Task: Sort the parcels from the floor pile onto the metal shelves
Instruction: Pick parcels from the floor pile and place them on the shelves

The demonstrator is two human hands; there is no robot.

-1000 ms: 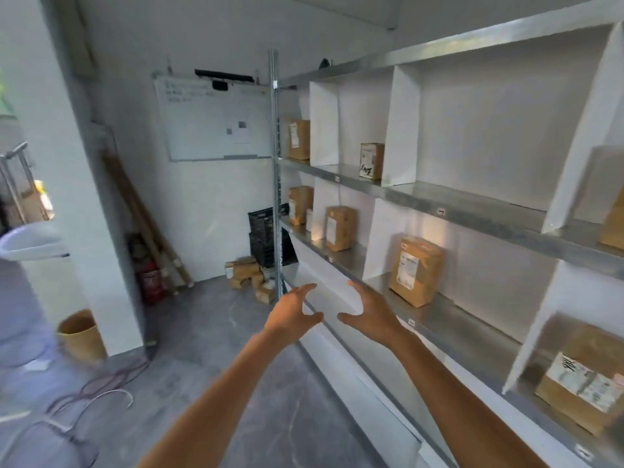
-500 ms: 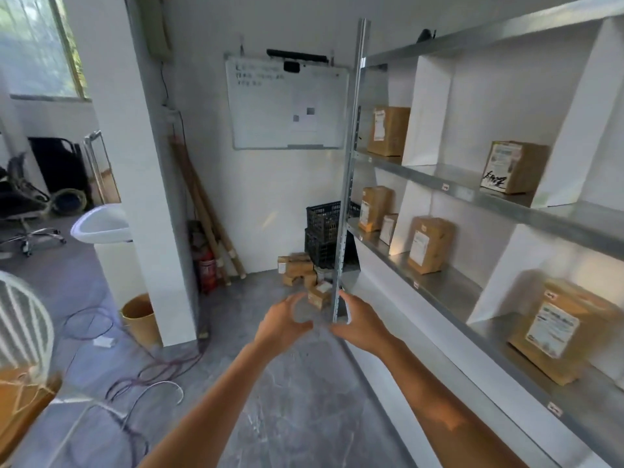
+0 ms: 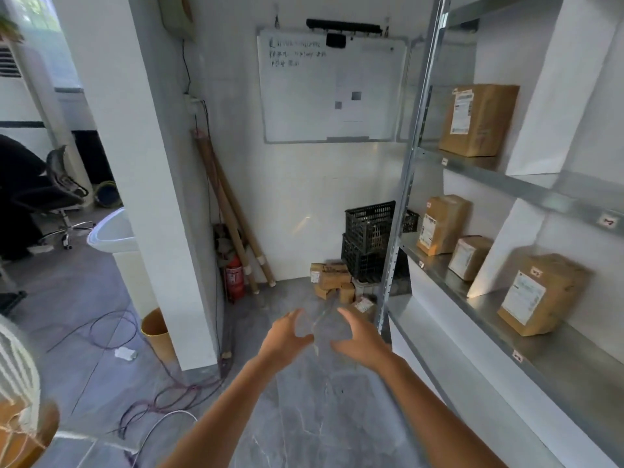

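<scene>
A small pile of brown cardboard parcels (image 3: 332, 281) lies on the grey floor in the far corner, by the foot of the metal shelves (image 3: 479, 167). Brown parcels stand on the shelves: one on the upper shelf (image 3: 477, 119), and on the shelf below a tall one (image 3: 440, 224), a small one (image 3: 469, 256) and a wide one (image 3: 540, 293). My left hand (image 3: 285, 337) and my right hand (image 3: 359, 339) are stretched out in front of me, palms facing each other, fingers spread and holding nothing. Both hands hang in the air well short of the pile.
Two stacked black crates (image 3: 369, 243) stand behind the pile. A red fire extinguisher (image 3: 235, 278) and wooden poles (image 3: 233, 214) lean in the corner. A white pillar (image 3: 152, 184) rises at left, with cables (image 3: 162, 396) and a brown bin (image 3: 156, 332) at its foot.
My view has turned left from the shelves toward the corner, and the floor pile has come nearer. Both hands stay out in front, empty, close together.
</scene>
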